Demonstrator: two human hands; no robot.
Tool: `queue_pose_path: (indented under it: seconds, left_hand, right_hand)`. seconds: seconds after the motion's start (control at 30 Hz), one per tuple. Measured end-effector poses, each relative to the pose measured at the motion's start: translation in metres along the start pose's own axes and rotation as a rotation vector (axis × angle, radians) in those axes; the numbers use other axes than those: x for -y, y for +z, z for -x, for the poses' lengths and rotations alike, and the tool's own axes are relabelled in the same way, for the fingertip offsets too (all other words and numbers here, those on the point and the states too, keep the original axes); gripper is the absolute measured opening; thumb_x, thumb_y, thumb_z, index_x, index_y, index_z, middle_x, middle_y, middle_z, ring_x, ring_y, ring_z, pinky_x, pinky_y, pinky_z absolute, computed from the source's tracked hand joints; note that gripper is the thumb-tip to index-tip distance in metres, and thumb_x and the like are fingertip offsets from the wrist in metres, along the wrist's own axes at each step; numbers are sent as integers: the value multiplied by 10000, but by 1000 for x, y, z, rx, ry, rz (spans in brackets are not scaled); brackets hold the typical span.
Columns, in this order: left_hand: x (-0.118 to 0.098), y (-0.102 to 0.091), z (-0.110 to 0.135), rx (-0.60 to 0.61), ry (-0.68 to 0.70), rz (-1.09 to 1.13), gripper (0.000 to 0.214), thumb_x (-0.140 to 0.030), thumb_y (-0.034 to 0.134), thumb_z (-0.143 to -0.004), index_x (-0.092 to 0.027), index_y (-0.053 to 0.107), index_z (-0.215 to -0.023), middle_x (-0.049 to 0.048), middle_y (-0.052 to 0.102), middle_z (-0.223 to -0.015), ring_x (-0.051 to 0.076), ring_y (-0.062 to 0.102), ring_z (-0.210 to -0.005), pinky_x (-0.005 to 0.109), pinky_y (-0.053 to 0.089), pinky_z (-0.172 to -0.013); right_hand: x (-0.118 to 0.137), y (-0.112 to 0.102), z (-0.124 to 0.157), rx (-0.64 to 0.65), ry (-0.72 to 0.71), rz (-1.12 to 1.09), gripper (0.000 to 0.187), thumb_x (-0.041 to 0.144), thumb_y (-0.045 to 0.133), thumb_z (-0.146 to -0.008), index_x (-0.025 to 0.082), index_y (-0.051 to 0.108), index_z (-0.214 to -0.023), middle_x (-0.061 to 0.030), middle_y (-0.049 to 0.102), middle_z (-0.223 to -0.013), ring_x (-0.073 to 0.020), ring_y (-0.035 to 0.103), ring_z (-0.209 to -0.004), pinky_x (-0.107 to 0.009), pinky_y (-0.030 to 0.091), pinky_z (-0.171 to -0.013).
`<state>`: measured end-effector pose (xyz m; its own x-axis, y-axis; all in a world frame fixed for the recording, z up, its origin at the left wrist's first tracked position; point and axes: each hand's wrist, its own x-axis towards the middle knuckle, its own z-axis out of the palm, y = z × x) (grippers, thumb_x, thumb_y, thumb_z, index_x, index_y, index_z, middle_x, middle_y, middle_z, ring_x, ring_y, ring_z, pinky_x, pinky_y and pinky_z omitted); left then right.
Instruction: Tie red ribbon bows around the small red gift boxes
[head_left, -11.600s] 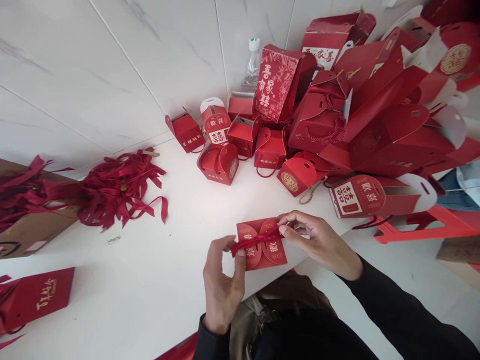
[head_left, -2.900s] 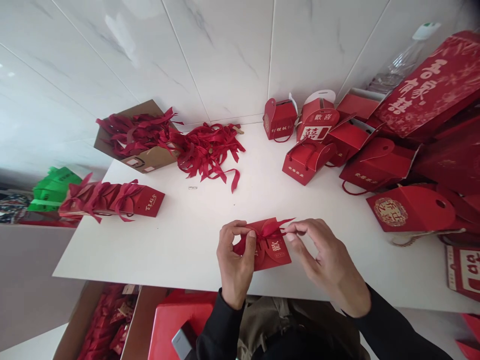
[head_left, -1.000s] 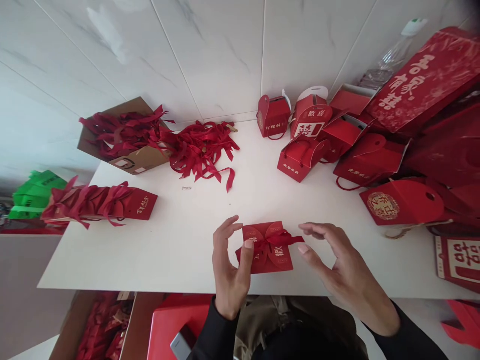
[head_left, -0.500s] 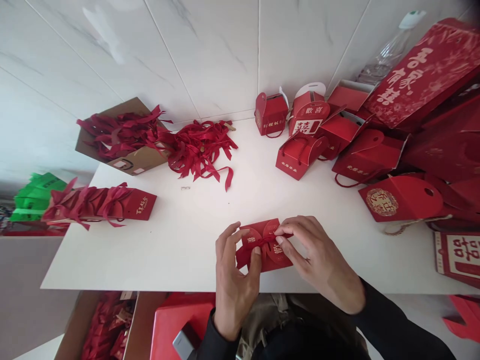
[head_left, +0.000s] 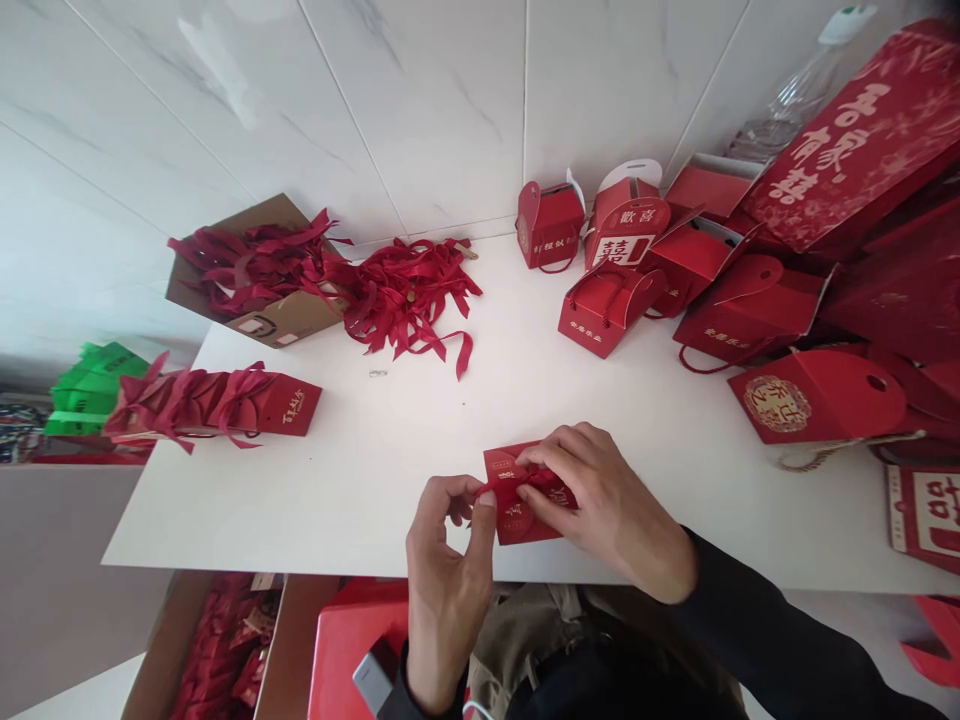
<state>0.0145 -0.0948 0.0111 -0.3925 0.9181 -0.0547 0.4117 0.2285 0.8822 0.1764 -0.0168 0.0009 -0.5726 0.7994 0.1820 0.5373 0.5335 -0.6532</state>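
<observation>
Near the table's front edge lies a red gift box [head_left: 517,530] with gold lettering, a red ribbon [head_left: 508,491] running across its top. My left hand [head_left: 452,575] is at the box's left side, thumb and index finger pinched on the ribbon. Over the right part of the box is my right hand [head_left: 592,500], its thumb and fingers closed on the ribbon near the middle. The right hand covers much of the box's right side. How the ribbon is knotted under the fingers is hidden.
A cardboard box [head_left: 300,320] overflows with ribbons beside a loose ribbon pile [head_left: 409,295]. Ribbon-tied red boxes [head_left: 225,405] stand in a row at left. Several red gift boxes [head_left: 607,310] and a plastic bottle [head_left: 795,95] crowd the right. An open carton [head_left: 289,650] stands below the table.
My left hand has shifted left to the ribbon's end at the box's edge. My right hand has moved left over the box's middle. The view has shifted slightly.
</observation>
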Motion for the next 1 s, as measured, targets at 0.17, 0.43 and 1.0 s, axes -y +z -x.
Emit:
queue_pose_path:
  seconds: [0.17, 0.43, 1.0]
  left_hand:
    - [-6, 6, 7, 130, 339, -122, 99, -139, 586, -904, -235, 609, -912, 27, 599, -903, 166, 560, -817, 288, 488, -717]
    - [20, 7, 2, -46, 234, -201, 330, -182, 606, -901, -226, 547, -1222, 85, 591, -1109, 212, 578, -985, 349, 512, -836]
    - [22, 2, -4, 49, 8, 161, 203, -252, 626, -906, -214, 644, -1105, 59, 691, -1013, 183, 674, -923, 302, 570, -823]
  right_hand:
    - [1, 7, 0, -51, 51, 42, 122, 140, 660, -891, 209, 604, -975, -49, 614, -899, -254, 543, -870, -434, 463, -817]
    - [-2, -8, 16, -53, 71, -67, 193, 211, 586, -981, 225, 556, -1171, -72, 619, -1070, -267, 548, -1000, -442, 485, -878]
    - [-17, -31, 27, 20, 323, -214, 192, 424, 518, -1003, 275, 634, -968, -34, 694, -992, -222, 669, -902, -298, 548, -587]
